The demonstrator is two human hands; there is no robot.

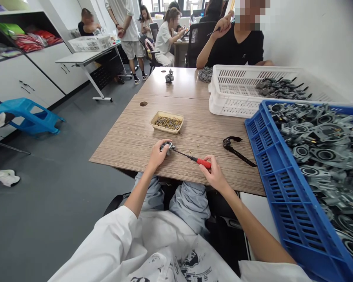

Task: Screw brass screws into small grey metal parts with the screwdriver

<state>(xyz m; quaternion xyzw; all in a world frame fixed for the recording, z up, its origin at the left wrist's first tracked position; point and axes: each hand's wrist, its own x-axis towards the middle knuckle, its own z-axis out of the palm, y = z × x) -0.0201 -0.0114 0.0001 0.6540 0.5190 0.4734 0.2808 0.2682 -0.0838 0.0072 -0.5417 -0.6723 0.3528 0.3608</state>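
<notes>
My left hand (160,153) is wrapped round a small grey metal part (170,146) at the near side of the wooden table. In my right hand (213,171) is a screwdriver (204,162) with a red handle, held level, its thin shaft pointing left and its tip at the metal part. Two small brass screws (198,145) lie loose by the shaft. Just beyond my left hand sits a cream tray (153,126) filled with small brass and grey screws.
A black wristwatch (227,144) lies right of the screws. The blue crate (278,172) of metal parts borders the right side, with a white crate (230,108) behind. Another metal part (169,76) stands farther back. A person in black (233,49) sits across.
</notes>
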